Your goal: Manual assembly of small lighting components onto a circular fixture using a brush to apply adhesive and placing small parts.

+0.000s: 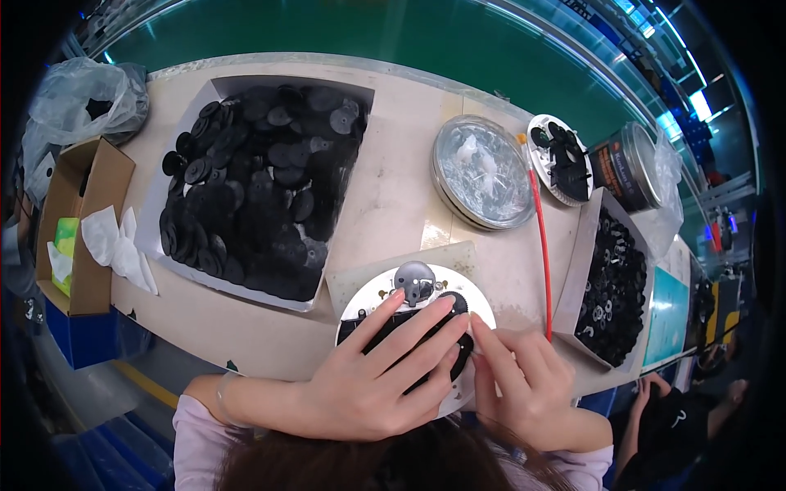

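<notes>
- Fitting step, I reckon: left hand (385, 380) lies flat, fingers spread, pressing the black disc (405, 344) onto the white round plate (370, 296) at the worktop's (393, 196) near edge.
- Right hand (524, 372) pinches the disc's rim, grip closed on it.
- Next probably calls for seating it squarely under the grey hub (415, 282).

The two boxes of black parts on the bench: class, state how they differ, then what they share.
The left box is wider and holds large flat black discs; the right box is narrower and holds much smaller black pieces. The left box lies beyond the left hand; the right box beside the right hand. Both are pale, open and well filled.

Black gears (262, 180) — white plate (368, 296), red rod (541, 245)
</notes>
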`<state>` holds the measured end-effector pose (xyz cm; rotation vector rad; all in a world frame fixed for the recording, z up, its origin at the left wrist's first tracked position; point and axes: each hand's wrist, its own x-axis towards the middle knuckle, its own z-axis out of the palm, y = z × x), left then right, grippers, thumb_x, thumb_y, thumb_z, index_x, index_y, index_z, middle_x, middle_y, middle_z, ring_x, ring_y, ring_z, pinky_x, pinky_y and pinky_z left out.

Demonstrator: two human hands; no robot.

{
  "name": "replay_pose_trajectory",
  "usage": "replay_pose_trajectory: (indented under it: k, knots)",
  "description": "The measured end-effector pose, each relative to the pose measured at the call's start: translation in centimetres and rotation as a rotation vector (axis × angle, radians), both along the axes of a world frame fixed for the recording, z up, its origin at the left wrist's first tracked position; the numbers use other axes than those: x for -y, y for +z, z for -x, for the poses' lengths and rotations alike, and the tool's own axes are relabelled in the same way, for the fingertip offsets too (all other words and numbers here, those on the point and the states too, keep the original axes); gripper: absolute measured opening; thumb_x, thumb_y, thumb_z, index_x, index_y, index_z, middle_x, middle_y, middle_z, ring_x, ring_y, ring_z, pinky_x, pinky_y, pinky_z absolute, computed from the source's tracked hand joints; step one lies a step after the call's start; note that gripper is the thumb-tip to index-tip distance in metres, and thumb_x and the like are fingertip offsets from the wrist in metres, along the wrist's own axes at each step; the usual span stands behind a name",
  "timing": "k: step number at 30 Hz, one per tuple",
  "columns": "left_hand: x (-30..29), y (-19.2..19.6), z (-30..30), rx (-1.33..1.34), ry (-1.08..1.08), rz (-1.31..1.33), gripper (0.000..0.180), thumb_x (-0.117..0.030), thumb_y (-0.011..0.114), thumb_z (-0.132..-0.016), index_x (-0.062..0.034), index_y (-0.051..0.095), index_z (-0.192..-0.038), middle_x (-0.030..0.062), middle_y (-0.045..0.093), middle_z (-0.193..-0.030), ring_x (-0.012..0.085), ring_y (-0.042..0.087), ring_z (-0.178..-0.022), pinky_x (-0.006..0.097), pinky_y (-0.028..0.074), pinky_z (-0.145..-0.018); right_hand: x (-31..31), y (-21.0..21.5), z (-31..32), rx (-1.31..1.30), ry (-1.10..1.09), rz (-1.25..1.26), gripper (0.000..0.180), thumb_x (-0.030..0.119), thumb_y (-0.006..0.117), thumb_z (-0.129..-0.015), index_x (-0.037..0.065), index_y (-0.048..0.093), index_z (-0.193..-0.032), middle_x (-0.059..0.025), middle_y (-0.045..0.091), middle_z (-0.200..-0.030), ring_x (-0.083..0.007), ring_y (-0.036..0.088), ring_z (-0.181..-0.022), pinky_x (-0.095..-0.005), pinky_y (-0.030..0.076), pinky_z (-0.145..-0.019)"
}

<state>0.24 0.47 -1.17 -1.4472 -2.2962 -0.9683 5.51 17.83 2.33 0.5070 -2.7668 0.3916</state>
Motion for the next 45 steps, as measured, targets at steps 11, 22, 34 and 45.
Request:
replay_pose_trajectory:
  k: [11,22,34,45]
  knots:
    - [-0.3,0.3,-0.2,-0.067,-0.010,0.097,0.030,-0.019,0.061,-0.065,-0.0018,0.061,-0.090,0.0125,0.057,-0.112,0.0298,0.050,-0.106,0.049,0.036,-0.095,0.0,1.0,0.3,-0.033,0.010,-0.089,0.046,-0.011,0.053,-0.052,-0.001,0.063,-0.095,-0.0088,0.055,-0.077,-0.0211,0.051,-0.059,-0.0271,0.042,-0.048]
    - [0.1,0.5,0.0,-0.011,-0.008,0.088,0.039,-0.022,0.060,-0.068,0.0002,0.062,-0.099,0.0112,0.056,-0.114,0.0271,0.050,-0.102,0.047,0.037,-0.093,-10.3,-0.3,5.3,0.112,0.030,-0.436,0.023,0.003,0.057,-0.065,0.009,0.060,-0.088,-0.0028,0.057,-0.077,-0.0172,0.057,-0.070,-0.0280,0.048,-0.053]
    - [0.2,0.6,0.0,0.021,-0.002,0.053,0.035,-0.021,0.062,-0.068,0.0002,0.063,-0.096,0.0113,0.059,-0.110,0.0294,0.052,-0.105,0.045,0.038,-0.093,-9.9,-0.2,5.6,-0.382,0.004,0.366,0.009,0.000,0.048,-0.086,-0.004,0.053,-0.093,-0.0110,0.057,-0.083,-0.0201,0.058,-0.073,-0.0283,0.050,-0.055]
    - [-0.2,0.6,-0.5,-0.017,0.094,0.045,0.033,-0.023,0.058,-0.070,-0.0021,0.065,-0.094,0.0082,0.061,-0.107,0.0230,0.055,-0.099,0.043,0.040,-0.092,-9.1,-0.9,4.3,-0.283,-0.091,0.684,0.010,-0.003,0.042,-0.087,-0.006,0.047,-0.095,-0.0156,0.054,-0.088,-0.0175,0.057,-0.074,-0.0244,0.052,-0.053]
